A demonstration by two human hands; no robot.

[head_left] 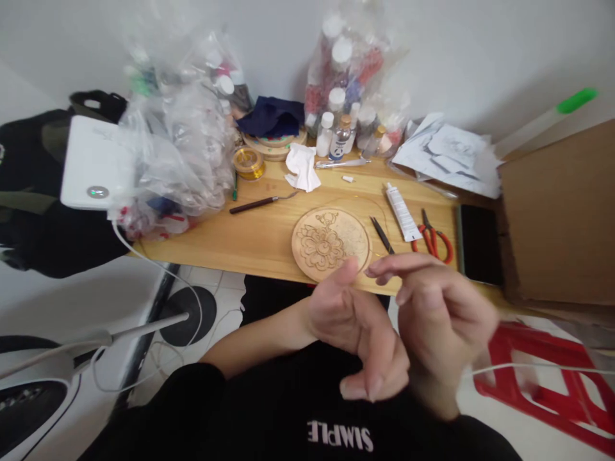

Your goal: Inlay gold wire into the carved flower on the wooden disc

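My left hand [362, 336] is raised in front of my chest, its thumb apart and its other fingers loosely bent, with nothing visible in it. Close beside it, my right hand [439, 314] has its index finger reaching left and the rest bent, and I see nothing in its fingers. Beyond both lies a round wooden disc [307, 246] with a raised golden flower outline, near the table's front edge. Black tweezers [382, 235] rest to its right. A fine golden wire [382, 203] curves over the table behind the disc.
On the wooden table [206, 243] are a white tube [402, 212], orange-handled pliers [432, 238], a dark-handled tool [257, 205], a golden spool [248, 163], a tissue [302, 168] and a phone [479, 244]. Bottles [340, 141] stand behind; a cardboard box [560, 218] is at right.
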